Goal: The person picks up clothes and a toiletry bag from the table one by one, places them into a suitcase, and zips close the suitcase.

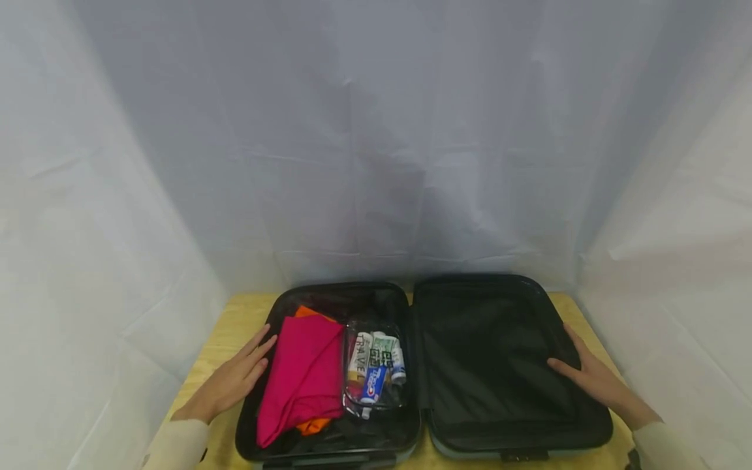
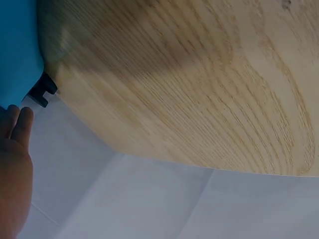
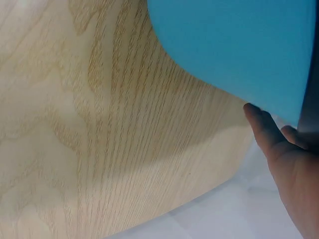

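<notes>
A suitcase (image 1: 423, 365) lies open flat on the wooden counter (image 1: 235, 320), its two halves side by side, long axis running left to right, hinge in the middle pointing away from the person. The left half holds a folded pink cloth (image 1: 302, 375) over an orange one (image 1: 313, 425), and beside them a clear pouch (image 1: 376, 369) with tubes inside. The right half shows only black lining. The left hand (image 1: 235, 382) rests on the left rim, fingers straight and apart. The right hand (image 1: 590, 375) lies flat on the right rim, fingers relaxed, clamped on nothing.
</notes>
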